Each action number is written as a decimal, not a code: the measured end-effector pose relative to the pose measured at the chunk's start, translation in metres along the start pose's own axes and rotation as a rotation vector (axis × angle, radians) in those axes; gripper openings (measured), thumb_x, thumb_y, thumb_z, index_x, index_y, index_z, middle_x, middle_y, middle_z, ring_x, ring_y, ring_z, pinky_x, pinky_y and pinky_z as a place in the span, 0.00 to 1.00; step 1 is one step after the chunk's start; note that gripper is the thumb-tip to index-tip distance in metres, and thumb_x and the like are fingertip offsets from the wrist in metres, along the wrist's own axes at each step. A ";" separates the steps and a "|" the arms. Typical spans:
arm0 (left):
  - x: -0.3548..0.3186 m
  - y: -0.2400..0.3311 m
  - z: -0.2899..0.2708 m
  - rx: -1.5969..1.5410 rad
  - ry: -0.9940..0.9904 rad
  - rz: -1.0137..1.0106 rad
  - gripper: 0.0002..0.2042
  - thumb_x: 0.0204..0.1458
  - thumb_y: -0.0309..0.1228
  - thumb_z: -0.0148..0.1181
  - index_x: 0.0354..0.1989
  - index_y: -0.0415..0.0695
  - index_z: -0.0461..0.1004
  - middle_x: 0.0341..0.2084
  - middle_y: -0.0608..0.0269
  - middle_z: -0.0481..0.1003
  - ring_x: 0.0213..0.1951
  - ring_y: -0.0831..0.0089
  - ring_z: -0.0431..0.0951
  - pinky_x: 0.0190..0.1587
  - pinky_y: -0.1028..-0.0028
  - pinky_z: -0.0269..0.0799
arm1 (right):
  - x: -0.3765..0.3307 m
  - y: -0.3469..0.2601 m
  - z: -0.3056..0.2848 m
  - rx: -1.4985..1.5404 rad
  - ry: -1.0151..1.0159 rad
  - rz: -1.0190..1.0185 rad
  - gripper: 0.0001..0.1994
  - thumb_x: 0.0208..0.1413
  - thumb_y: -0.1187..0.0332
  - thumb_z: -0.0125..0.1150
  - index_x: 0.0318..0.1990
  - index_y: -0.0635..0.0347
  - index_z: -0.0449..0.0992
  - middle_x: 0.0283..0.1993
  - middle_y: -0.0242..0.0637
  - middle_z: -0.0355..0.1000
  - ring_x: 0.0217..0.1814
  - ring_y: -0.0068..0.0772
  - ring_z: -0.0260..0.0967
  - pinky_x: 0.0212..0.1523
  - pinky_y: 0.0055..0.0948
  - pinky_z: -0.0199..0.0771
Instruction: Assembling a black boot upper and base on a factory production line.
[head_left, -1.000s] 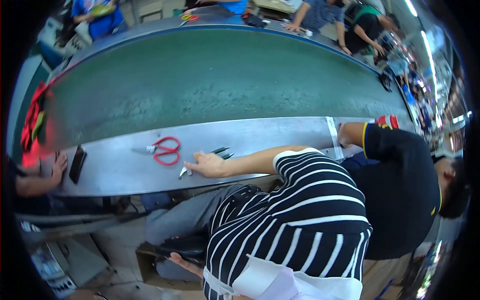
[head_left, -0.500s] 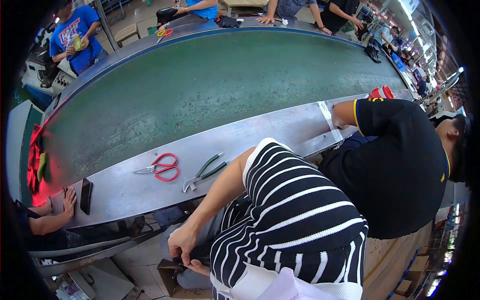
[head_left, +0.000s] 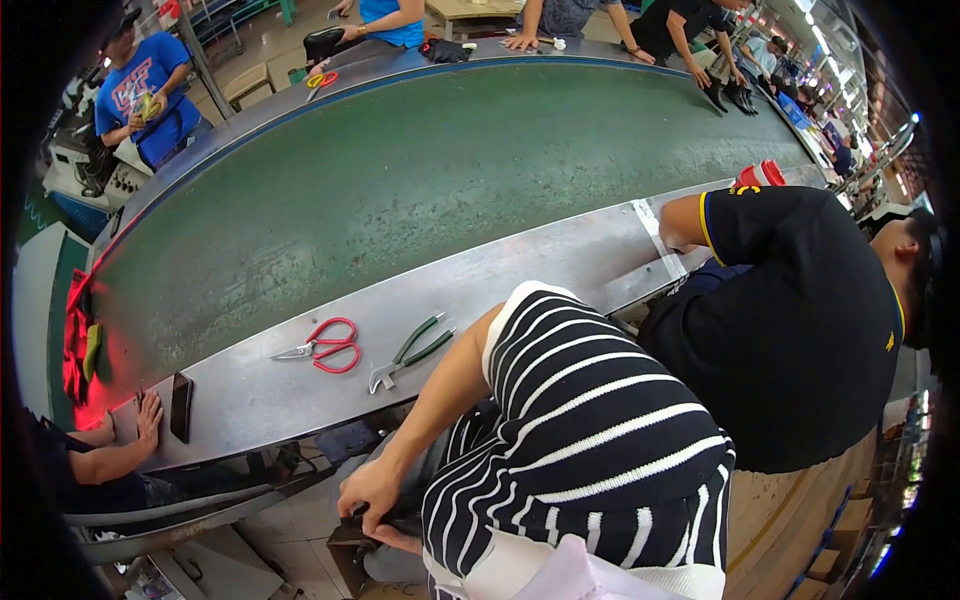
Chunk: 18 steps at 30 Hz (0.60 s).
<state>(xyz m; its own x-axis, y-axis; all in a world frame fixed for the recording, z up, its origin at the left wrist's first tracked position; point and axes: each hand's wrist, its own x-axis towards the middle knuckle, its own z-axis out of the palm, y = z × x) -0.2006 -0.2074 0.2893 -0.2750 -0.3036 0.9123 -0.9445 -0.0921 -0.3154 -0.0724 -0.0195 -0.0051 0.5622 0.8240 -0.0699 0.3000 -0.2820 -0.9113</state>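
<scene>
My right hand (head_left: 368, 492) is low at the left of my striped shirt, below the table edge. Its fingers are bent and closed round a dark thing (head_left: 354, 517), too hidden to name. Just beneath it, partly covered by my shirt, my left hand (head_left: 398, 538) shows only some fingers, which seem curled against the same dark thing. On the metal ledge (head_left: 255, 402) beyond my forearm lie red-handled scissors (head_left: 335, 346) and green-handled lasting pincers (head_left: 408, 354). Neither hand touches these tools.
A green conveyor belt (head_left: 400, 180) runs past the ledge. A black phone (head_left: 181, 408) lies beside a co-worker's hand (head_left: 149, 420) at left. Close on my right sits a co-worker in black (head_left: 780, 340). Black shoes (head_left: 738, 97) stand at the belt's far right. Below is an open box (head_left: 347, 565).
The view has shifted slightly. My hands stay close together, with only a small movement. At the far right, a co-worker has reached out to the black shoes on the belt.
</scene>
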 end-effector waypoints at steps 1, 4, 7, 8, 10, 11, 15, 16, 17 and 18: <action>-0.010 0.021 0.013 -0.012 0.000 -0.004 0.07 0.35 0.25 0.68 0.16 0.41 0.73 0.12 0.66 0.68 0.14 0.71 0.67 0.20 0.68 0.68 | -0.005 0.018 0.013 0.087 0.050 0.101 0.22 0.43 0.58 0.64 0.46 0.58 0.73 0.36 0.51 0.76 0.42 0.54 0.73 0.43 0.45 0.71; -0.077 0.110 -0.004 -0.005 0.021 -0.485 0.14 0.40 0.34 0.64 0.31 0.43 0.66 0.27 0.62 0.64 0.27 0.68 0.65 0.32 0.67 0.64 | -0.038 0.020 0.008 0.167 0.098 0.187 0.25 0.44 0.57 0.64 0.50 0.58 0.70 0.38 0.54 0.75 0.43 0.57 0.73 0.44 0.46 0.71; -0.178 0.076 -0.029 0.029 0.042 -0.975 0.24 0.46 0.43 0.60 0.46 0.44 0.59 0.41 0.58 0.61 0.40 0.65 0.62 0.44 0.67 0.60 | -0.023 0.001 0.024 0.160 0.078 0.172 0.27 0.44 0.56 0.64 0.51 0.58 0.69 0.38 0.55 0.75 0.43 0.57 0.72 0.45 0.46 0.71; -0.219 0.067 -0.049 0.039 0.050 -1.140 0.28 0.47 0.46 0.58 0.51 0.45 0.57 0.46 0.57 0.59 0.45 0.64 0.62 0.48 0.67 0.59 | -0.023 -0.002 0.018 0.160 0.073 0.169 0.27 0.44 0.56 0.64 0.51 0.59 0.69 0.38 0.55 0.75 0.43 0.57 0.72 0.45 0.46 0.70; -0.313 0.049 -0.112 0.003 0.050 -1.456 0.35 0.51 0.53 0.56 0.61 0.46 0.52 0.56 0.54 0.57 0.54 0.63 0.60 0.56 0.66 0.56 | -0.064 -0.004 -0.017 0.162 0.116 0.185 0.28 0.44 0.55 0.64 0.52 0.59 0.68 0.38 0.56 0.74 0.43 0.58 0.72 0.45 0.46 0.70; -0.375 0.035 -0.160 -0.008 0.052 -1.617 0.38 0.53 0.56 0.54 0.66 0.47 0.50 0.61 0.53 0.55 0.58 0.62 0.59 0.60 0.66 0.55 | -0.073 -0.006 -0.019 0.160 0.129 0.194 0.28 0.44 0.55 0.64 0.52 0.59 0.68 0.38 0.56 0.74 0.43 0.58 0.72 0.46 0.46 0.70; -0.351 0.028 -0.175 0.083 0.149 -1.751 0.50 0.46 0.62 0.59 0.71 0.43 0.46 0.64 0.48 0.55 0.62 0.59 0.60 0.62 0.58 0.55 | -0.092 -0.023 -0.030 0.121 0.016 0.182 0.30 0.44 0.54 0.64 0.53 0.60 0.66 0.38 0.57 0.74 0.43 0.59 0.72 0.46 0.47 0.70; -0.315 0.017 -0.174 0.051 0.242 -1.739 0.50 0.48 0.62 0.57 0.71 0.41 0.45 0.63 0.46 0.57 0.63 0.60 0.58 0.63 0.59 0.54 | -0.088 -0.032 -0.035 0.177 0.066 0.116 0.31 0.42 0.54 0.65 0.51 0.65 0.67 0.38 0.56 0.74 0.43 0.56 0.73 0.45 0.45 0.71; -0.310 0.004 -0.188 -0.014 0.264 -1.699 0.49 0.50 0.62 0.55 0.71 0.39 0.43 0.63 0.46 0.58 0.65 0.58 0.57 0.64 0.59 0.54 | -0.086 -0.038 -0.041 0.180 0.031 0.109 0.31 0.42 0.54 0.65 0.51 0.65 0.67 0.38 0.56 0.74 0.43 0.56 0.73 0.45 0.45 0.71; -0.297 -0.004 -0.199 0.116 0.301 -1.616 0.42 0.56 0.55 0.51 0.70 0.38 0.45 0.64 0.48 0.58 0.66 0.58 0.56 0.65 0.59 0.51 | -0.083 -0.043 -0.042 0.222 0.147 0.063 0.29 0.42 0.54 0.66 0.48 0.66 0.68 0.38 0.56 0.74 0.42 0.55 0.73 0.44 0.43 0.72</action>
<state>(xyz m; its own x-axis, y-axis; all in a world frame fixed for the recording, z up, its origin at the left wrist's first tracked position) -0.1511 0.0715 0.0720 0.8840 0.3539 0.3054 -0.2557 -0.1809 0.9497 -0.0994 -0.0961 0.0572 0.6847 0.7239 -0.0841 0.0940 -0.2022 -0.9748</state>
